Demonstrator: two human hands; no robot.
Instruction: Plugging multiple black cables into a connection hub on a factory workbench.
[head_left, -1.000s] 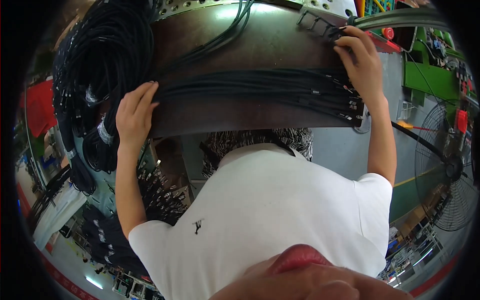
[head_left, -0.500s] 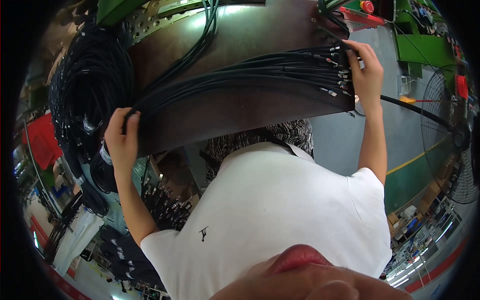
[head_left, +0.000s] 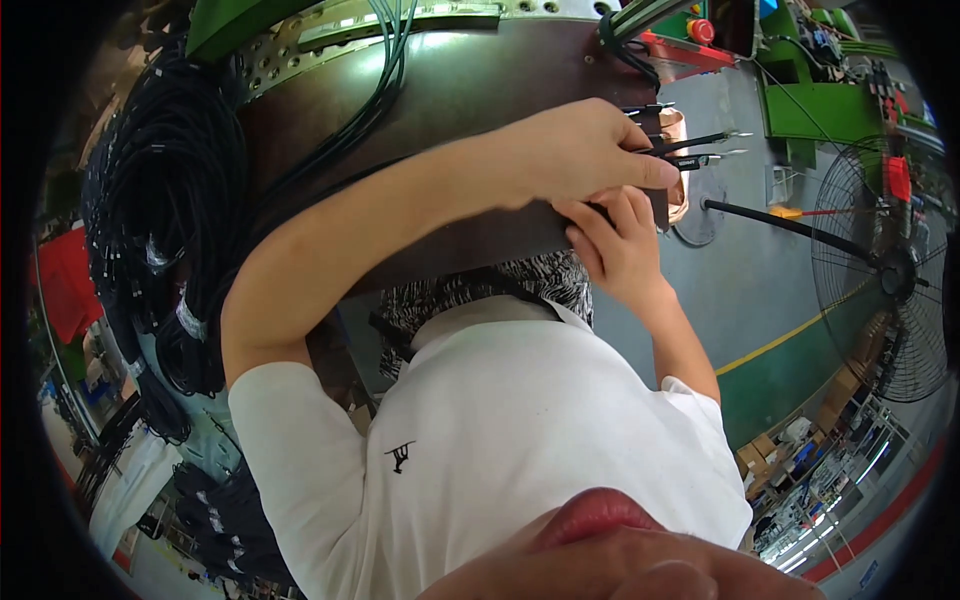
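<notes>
My left arm reaches across the brown tabletop (head_left: 470, 90) to its right end. There my left hand (head_left: 600, 150) is closed on several black cables (head_left: 690, 150), whose metal-tipped ends stick out past its fingertips, beyond the table edge. Just below it, my right hand (head_left: 625, 245) has its fingers curled against the near side of the same cable bunch, and a dark stretch shows between them. My left forearm hides most of the bunch, so how much each hand grips is unclear.
A thick coil of black cables (head_left: 165, 150) hangs at the left. More cables (head_left: 385, 70) cross the table's far side near a perforated metal rail (head_left: 400, 30). At right stand a black fan (head_left: 890, 270), a green machine frame (head_left: 830, 110) and a red button (head_left: 700, 32).
My left hand has swung from the bunch's left end over to the right end, beside my right hand. My right hand has shifted left and nearer. The view has turned slightly.
</notes>
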